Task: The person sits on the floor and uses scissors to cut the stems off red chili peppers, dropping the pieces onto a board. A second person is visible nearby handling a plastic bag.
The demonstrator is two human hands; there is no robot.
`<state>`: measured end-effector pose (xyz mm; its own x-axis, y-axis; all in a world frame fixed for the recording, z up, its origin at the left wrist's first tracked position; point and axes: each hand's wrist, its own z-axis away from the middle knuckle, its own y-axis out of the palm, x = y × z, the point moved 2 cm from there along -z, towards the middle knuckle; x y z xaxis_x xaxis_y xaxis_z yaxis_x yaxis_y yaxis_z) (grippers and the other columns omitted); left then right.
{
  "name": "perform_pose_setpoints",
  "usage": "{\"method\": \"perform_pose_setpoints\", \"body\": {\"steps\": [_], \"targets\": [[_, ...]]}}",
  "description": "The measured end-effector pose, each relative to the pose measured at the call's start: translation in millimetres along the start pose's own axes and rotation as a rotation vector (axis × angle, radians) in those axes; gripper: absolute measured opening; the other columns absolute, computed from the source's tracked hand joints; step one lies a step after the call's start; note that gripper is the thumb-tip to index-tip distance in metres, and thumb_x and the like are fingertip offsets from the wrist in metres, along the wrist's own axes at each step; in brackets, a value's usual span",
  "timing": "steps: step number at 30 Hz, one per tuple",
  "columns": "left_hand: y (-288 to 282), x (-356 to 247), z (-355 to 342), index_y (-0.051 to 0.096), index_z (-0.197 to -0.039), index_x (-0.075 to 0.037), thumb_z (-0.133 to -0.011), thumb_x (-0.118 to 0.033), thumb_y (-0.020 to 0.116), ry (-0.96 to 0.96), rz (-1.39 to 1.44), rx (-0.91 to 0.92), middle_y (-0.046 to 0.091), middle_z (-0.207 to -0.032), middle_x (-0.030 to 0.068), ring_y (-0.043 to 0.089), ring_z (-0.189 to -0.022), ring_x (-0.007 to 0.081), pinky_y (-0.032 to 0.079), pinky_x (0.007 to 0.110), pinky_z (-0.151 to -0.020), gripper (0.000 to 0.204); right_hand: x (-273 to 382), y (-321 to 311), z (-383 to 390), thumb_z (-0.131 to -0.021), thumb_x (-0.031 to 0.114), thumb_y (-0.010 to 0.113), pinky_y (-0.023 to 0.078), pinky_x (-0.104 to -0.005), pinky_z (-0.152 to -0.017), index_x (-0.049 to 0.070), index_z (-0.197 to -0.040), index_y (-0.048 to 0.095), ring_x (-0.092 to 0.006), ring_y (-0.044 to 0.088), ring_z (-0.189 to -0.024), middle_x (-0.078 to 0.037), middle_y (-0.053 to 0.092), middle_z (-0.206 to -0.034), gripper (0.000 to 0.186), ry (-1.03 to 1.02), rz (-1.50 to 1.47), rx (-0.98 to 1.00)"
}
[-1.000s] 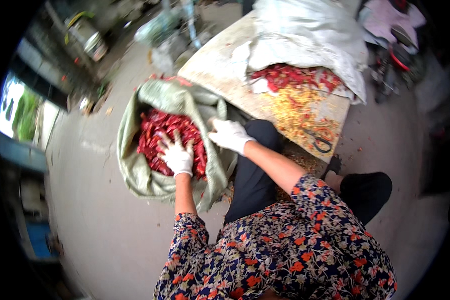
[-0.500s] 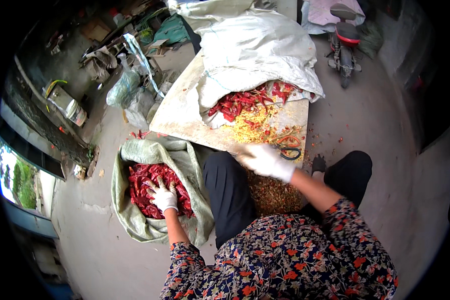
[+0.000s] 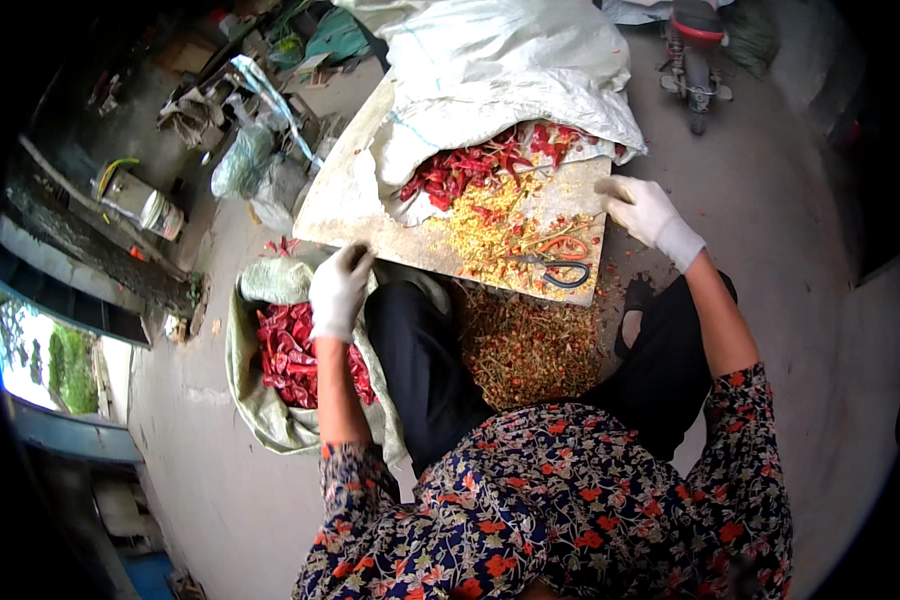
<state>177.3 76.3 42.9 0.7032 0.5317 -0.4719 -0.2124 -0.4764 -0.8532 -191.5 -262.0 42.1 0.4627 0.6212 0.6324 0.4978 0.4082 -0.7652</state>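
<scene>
Board (image 3: 335,195) edges lie beside the half-curled left hand (image 3: 338,292) and right hand (image 3: 642,210); whether gripped, I cannot tell.

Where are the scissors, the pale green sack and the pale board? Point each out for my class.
Scissors (image 3: 549,263), head view: on the dark handle.
Pale green sack (image 3: 278,282), head view: on its rolled rim.
Pale board (image 3: 342,188), head view: on its bare left part.
</scene>
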Motion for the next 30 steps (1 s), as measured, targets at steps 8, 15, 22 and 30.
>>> {"method": "perform_pose_setpoints", "body": {"steps": [8,15,22,30], "targets": [[161,-19,-158,0.069,-0.127,-0.016,-0.090,-0.011,0.065,0.431,-0.435,0.247,0.067,-0.135,0.0173,0.071,-0.109,0.0377,0.058,0.046,-0.090,0.038,10,90,-47,-0.100,0.025,0.062,0.056,-0.0383,-0.094,0.007,-0.127,0.072,-0.0301,0.074,-0.106,-0.018,0.076,-0.115,0.033,-0.025,-0.329,-0.031],[213,-44,-162,0.071,-0.108,-0.008,-0.093,-0.020,0.074,0.415,-0.001,0.135,0.069,-0.101,0.0206,0.069,-0.095,0.0378,0.056,0.045,-0.084,0.020,19,71,-47,-0.100,0.035,0.063,0.057,-0.0442,-0.094,0.012,-0.129,0.071,-0.0348,0.072,-0.109,-0.018,0.075,-0.117,0.038,0.048,-0.074,-0.031],[196,-140,-95,0.070,-0.110,0.002,-0.095,-0.015,0.081,0.014,1.073,0.409,0.069,-0.090,-0.0007,0.059,-0.076,0.0053,0.050,0.023,-0.066,0.024,39,99,-54,-0.098,0.055,0.065,0.054,-0.0456,-0.103,0.009,-0.149,0.055,-0.0374,0.064,-0.127,-0.024,0.060,-0.145,0.069,-0.013,-0.110,-0.136],[169,-163,-63,0.071,-0.090,-0.003,-0.092,-0.016,0.076,0.253,0.541,0.281,0.066,-0.076,0.0109,0.059,-0.063,0.0185,0.050,0.034,-0.061,0.014,45,106,-45,-0.100,0.032,0.062,0.056,-0.0469,-0.094,0.009,-0.127,0.071,-0.0352,0.071,-0.107,-0.017,0.073,-0.120,0.037,-0.073,-0.003,-0.180]]}}
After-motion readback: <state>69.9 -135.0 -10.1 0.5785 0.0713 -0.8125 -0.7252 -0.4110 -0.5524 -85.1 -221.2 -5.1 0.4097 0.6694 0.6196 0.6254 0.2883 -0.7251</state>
